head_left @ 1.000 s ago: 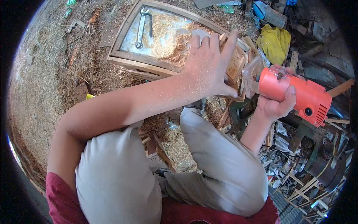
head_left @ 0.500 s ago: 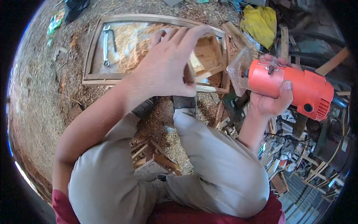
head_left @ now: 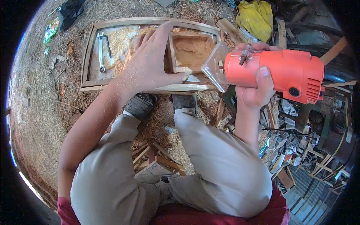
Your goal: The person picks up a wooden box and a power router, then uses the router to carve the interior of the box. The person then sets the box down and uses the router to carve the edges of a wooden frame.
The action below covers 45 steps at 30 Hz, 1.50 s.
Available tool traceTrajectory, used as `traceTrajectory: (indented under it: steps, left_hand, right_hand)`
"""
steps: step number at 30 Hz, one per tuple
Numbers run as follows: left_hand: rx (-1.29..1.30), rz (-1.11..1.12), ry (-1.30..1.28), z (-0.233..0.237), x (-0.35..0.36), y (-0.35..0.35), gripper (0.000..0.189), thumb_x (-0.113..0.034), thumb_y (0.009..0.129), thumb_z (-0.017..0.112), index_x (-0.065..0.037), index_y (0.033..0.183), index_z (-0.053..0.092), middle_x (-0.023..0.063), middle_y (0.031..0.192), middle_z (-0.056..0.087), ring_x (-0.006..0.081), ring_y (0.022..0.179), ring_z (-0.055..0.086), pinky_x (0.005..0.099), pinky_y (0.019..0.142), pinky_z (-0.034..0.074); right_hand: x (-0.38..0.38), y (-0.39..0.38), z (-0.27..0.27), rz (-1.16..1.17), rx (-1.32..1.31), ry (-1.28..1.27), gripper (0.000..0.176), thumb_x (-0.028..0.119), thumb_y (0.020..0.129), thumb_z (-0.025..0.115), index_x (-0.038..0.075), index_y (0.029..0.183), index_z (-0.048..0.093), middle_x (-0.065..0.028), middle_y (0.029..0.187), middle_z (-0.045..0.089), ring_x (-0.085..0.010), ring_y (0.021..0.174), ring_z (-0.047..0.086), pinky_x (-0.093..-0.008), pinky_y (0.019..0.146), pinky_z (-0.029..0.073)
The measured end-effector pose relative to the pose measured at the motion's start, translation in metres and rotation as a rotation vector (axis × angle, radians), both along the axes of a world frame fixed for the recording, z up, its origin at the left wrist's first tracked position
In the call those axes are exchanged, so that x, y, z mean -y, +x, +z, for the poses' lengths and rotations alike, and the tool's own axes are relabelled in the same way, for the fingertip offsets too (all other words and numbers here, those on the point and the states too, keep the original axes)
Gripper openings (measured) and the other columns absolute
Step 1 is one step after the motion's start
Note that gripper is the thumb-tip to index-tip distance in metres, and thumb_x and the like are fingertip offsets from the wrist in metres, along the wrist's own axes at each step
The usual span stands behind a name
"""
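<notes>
My right hand (head_left: 258, 82) is wrapped round the body of an orange trim router (head_left: 285, 75), which lies on its side in the air. Its clear plastic base (head_left: 217, 67) faces left, close to the right end of a wooden-framed tray (head_left: 90, 56). Over the tray, my left hand (head_left: 150, 62) has thumb and fingers spread wide, at the left end of a wooden piece with a hollowed rectangular recess (head_left: 193, 52). Sawdust clings to the left forearm. A combination wrench (head_left: 101, 52) and a dark hex key (head_left: 108, 47) lie at the tray's left end.
Wood shavings (head_left: 123, 41) cover much of the tray and the ground. My shoes (head_left: 140, 105) rest just below the tray's near edge. A yellow cloth (head_left: 255, 18) and wood offcuts (head_left: 230, 32) lie at the upper right, with piled scraps (head_left: 292, 142) to the right.
The router has moved left and slightly up, closer to the tray. My left hand has shifted left, uncovering more of the recessed wooden piece.
</notes>
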<state>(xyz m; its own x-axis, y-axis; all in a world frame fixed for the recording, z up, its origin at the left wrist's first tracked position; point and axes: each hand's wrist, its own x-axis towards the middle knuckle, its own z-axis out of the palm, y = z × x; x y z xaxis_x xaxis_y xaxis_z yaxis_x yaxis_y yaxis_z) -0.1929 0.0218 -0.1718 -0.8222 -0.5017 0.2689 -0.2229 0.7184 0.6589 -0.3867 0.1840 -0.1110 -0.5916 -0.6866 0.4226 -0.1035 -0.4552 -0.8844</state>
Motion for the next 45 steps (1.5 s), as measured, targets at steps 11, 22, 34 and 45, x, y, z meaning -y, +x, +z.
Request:
traceTrajectory:
  steps: [11,22,34,45]
  left_hand:
    - [0.101,-0.022,-0.090,-0.002,-0.009,0.019,0.125,-0.062,0.067,0.087,0.003,0.157,0.029,0.0256,0.151,0.043,0.0423,0.147,0.036,0.0548,0.122,0.022]
    - [0.013,0.017,-0.109,-0.015,-0.011,0.025,0.111,-0.063,0.066,0.085,0.004,0.144,0.043,0.0234,0.140,0.047,0.0436,0.137,0.042,0.0549,0.117,0.029]
    - [0.023,0.012,-0.090,-0.020,-0.007,0.020,0.112,-0.064,0.064,0.082,0.008,0.142,0.047,0.0276,0.140,0.049,0.0436,0.139,0.042,0.0541,0.119,0.029]
    - [0.023,0.052,-0.181,-0.028,-0.008,0.015,0.114,-0.069,0.065,0.079,0.012,0.139,0.050,0.0303,0.137,0.053,0.0436,0.139,0.045,0.0535,0.121,0.029]
  right_hand:
    - [0.027,0.022,-0.017,-0.004,-0.054,0.082,0.061,0.017,0.083,0.073,0.006,0.137,0.046,-0.0200,0.117,0.062,-0.0385,0.106,0.068,-0.0533,0.095,0.058]
    - [0.033,0.028,-0.025,0.112,-0.223,0.133,0.055,0.007,0.082,0.079,0.002,0.130,0.052,-0.0148,0.122,0.062,-0.0210,0.104,0.065,-0.0372,0.092,0.056]
    - [0.042,0.032,-0.023,0.067,-0.254,0.236,0.070,0.017,0.082,0.074,0.003,0.142,0.041,-0.0216,0.119,0.062,-0.0390,0.106,0.068,-0.0529,0.091,0.060]
    - [0.050,0.032,-0.025,0.049,-0.178,0.178,0.068,0.015,0.081,0.076,0.004,0.140,0.043,-0.0215,0.117,0.063,-0.0394,0.104,0.069,-0.0544,0.092,0.060]
